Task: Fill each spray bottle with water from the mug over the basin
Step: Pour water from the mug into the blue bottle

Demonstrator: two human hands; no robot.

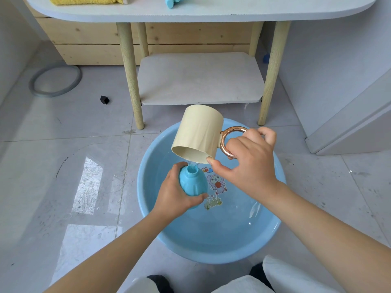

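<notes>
Bottle: your left hand [176, 194] is wrapped round the light blue spray bottle [191, 180], cap off, held over the blue basin [211, 246] with its open neck up.
Mug: your right hand [250, 163] has fingers curled through the rose-gold ring handle [227, 140] of the cream mug [200, 134], thumb pressed at the rim; the mug is tipped steeply, lip just above the neck.
Water: a thin stream [193, 165] falls from the lip onto the neck.
Risk: the neck is narrow and the mug mouth wide, so tipping further would likely send water down the bottle's side and onto your left hand; a wet bottle could slip.
Basin: it holds shallow water and sits on the tiled floor [63, 187] before a small table [201, 13].
Writing: a cartoon sticker [215, 187] on the basin bottom carries small text, too blurred to read.
</notes>
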